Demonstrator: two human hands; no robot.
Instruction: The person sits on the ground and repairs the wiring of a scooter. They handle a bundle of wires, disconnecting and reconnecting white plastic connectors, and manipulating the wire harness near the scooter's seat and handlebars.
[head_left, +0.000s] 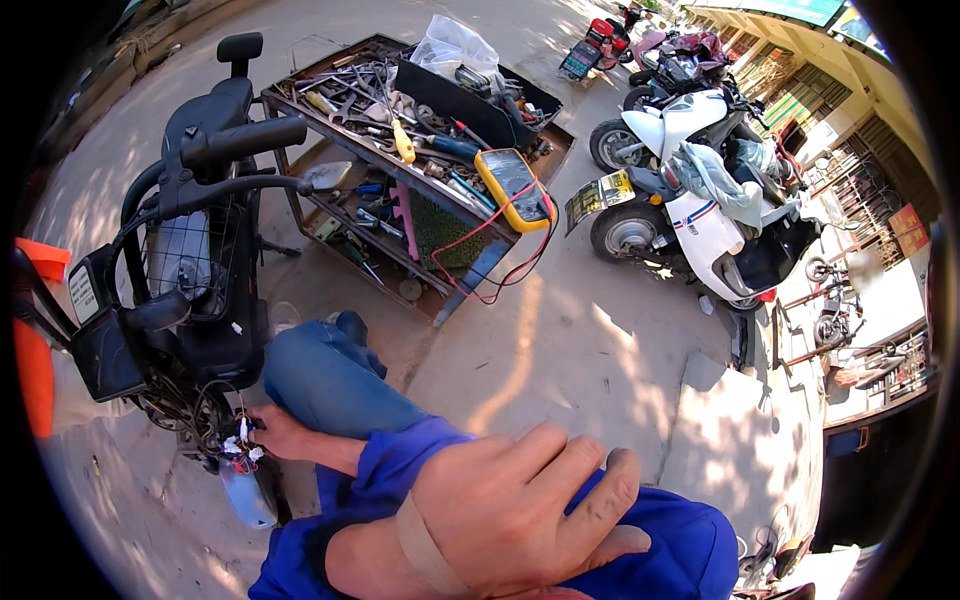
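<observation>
My left hand [515,505], with a tan band around it, lies large in the foreground over blue clothing [680,540], fingers curled and thumb low; whatever is under the fingertips is hidden. Below the bike's handlebar, my right hand [285,435] reaches leftward to exposed wiring with white connectors [243,440], its fingers closed among them and partly hidden. The black electric bike [200,150] stands at the left with its wire basket. A bent leg in jeans [335,375] is beside the wiring.
A metal tool cart [470,290] holds many tools and a yellow multimeter [510,190] with red and black leads. White scooters [720,250] are parked at the right beside shopfronts [890,220]. An orange object [35,380] is at the left edge.
</observation>
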